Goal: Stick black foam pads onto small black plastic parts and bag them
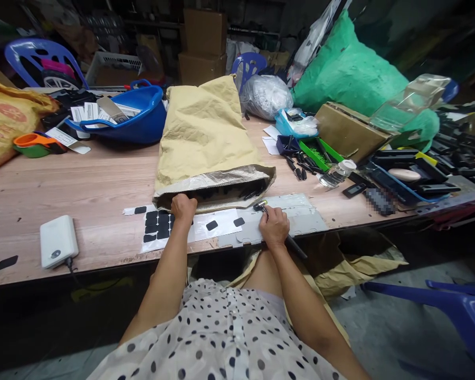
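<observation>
A tan paper sack (206, 132) lies on the table with its mouth facing me, and dark pieces show inside. My left hand (184, 207) is at the left of the sack's mouth, its fingers curled; what they hold, if anything, is hidden. Just right of the mouth, my right hand (275, 226) is closed around a long black stick-shaped tool (296, 247) with a crosswise head and a light tip. Beneath my hands lie a white sheet with black rounded stickers (158, 224) and a grey flat board (296, 211).
A white power bank (58, 241) with a cable stands at the left. Behind are a blue basin (134, 119) of papers, a green tray (320, 153), a clear bottle (338, 173) and a large green sack (348, 68). A blue chair (459, 316) is at the lower right.
</observation>
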A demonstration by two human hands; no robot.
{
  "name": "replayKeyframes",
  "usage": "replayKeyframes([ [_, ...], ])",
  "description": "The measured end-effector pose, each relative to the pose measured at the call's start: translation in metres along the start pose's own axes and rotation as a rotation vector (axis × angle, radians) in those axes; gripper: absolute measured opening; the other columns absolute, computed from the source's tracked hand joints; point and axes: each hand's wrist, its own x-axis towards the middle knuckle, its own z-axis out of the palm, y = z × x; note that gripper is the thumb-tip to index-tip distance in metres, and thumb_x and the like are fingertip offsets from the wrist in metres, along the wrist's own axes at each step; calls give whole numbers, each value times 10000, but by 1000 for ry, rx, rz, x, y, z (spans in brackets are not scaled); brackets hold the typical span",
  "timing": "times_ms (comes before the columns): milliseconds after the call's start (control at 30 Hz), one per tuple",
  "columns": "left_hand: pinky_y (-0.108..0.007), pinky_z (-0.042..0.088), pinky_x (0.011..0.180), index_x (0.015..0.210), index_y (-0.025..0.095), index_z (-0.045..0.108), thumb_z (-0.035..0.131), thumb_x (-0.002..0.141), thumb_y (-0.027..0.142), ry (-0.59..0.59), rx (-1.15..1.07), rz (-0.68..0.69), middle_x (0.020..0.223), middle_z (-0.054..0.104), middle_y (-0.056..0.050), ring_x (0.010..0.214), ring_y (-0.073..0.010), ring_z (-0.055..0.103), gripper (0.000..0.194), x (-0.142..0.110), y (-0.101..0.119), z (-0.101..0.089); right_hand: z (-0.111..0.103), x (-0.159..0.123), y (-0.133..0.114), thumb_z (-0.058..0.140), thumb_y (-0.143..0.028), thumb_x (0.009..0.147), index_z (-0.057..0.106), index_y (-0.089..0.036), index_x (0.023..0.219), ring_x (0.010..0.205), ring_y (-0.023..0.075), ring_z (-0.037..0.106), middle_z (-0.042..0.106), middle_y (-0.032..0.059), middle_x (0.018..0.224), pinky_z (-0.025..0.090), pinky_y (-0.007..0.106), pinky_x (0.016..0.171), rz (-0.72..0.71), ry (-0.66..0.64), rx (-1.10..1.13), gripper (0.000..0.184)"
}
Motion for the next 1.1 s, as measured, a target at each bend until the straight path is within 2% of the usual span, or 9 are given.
replayKeyframes([
  [133, -389, 518, 739, 913, 175, 665, 596, 846, 325, 49, 90, 83, 917, 703, -140, 892, -316, 675, 178, -45, -7, -12, 0, 0, 0, 526, -162, 880, 717, -198, 1098, 879, 232, 481, 595, 86, 922, 325, 323, 734, -12, -4, -12, 292],
  [233, -300, 499, 720, 953, 219, 670, 611, 852, 300, -85, 9, 277, 932, 699, -52, 826, -217, 662, 142, -78, -7, -9, 0, 0, 0, 528, -161, 881, 716, -197, 1102, 883, 228, 481, 595, 82, 926, 325, 319, 743, 3, -11, -30, 292],
  [333, -261, 485, 721, 967, 241, 683, 642, 837, 246, -242, -19, 399, 965, 696, -16, 829, -176, 655, 137, -96, -3, 2, 0, 1, -2, 526, -165, 885, 719, -196, 1099, 885, 227, 481, 600, 83, 926, 324, 320, 749, 17, -12, -34, 289],
  [467, -257, 475, 731, 983, 282, 714, 678, 825, 253, -301, 59, 386, 1020, 696, 3, 912, -185, 658, 165, -97, 0, 10, -1, 1, -4, 534, -172, 891, 725, -200, 1105, 888, 228, 489, 614, 86, 937, 334, 323, 752, 22, -29, -29, 289],
  [600, -256, 476, 770, 1005, 297, 741, 696, 826, 276, -332, 57, 364, 1019, 692, 17, 876, -167, 653, 186, -92, 0, 9, -2, 4, -2, 537, -164, 888, 728, -206, 1104, 897, 231, 503, 622, 89, 944, 353, 323, 751, 48, -59, -3, 292],
  [767, -257, 473, 783, 997, 302, 761, 718, 811, 278, -371, 31, 334, 1002, 690, 30, 870, -160, 650, 193, -92, 1, 8, -15, 6, -4, 482, -153, 896, 710, -192, 1129, 906, 229, 557, 644, 91, 960, 426, 325, 783, 73, -58, 177, 329],
  [900, -252, 465, 775, 976, 309, 771, 731, 800, 272, -374, 14, 340, 1004, 693, 30, 909, -165, 650, 185, -92, 2, 9, -32, -9, -26, 408, -226, 967, 676, -201, 1184, 948, 215, 608, 665, 94, 1018, 490, 323, 836, -61, -17, 442, 346],
  [1000, -246, 462, 767, 973, 311, 778, 736, 798, 265, -372, 13, 342, 995, 696, 26, 917, -165, 653, 185, -93, 3, 8, -38, -24, -49, 419, -259, 983, 689, -219, 1157, 919, 201, 634, 682, 74, 965, 522, 317, 845, -227, -115, 614, 324],
  [1100, -242, 460, 748, 978, 326, 783, 729, 806, 265, -374, 19, 330, 966, 694, 27, 901, -163, 655, 190, -94, 6, 8, -41, -36, -63, 431, -260, 987, 700, -230, 1141, 873, 193, 644, 685, 63, 923, 539, 304, 803, -302, -181, 678, 311],
])
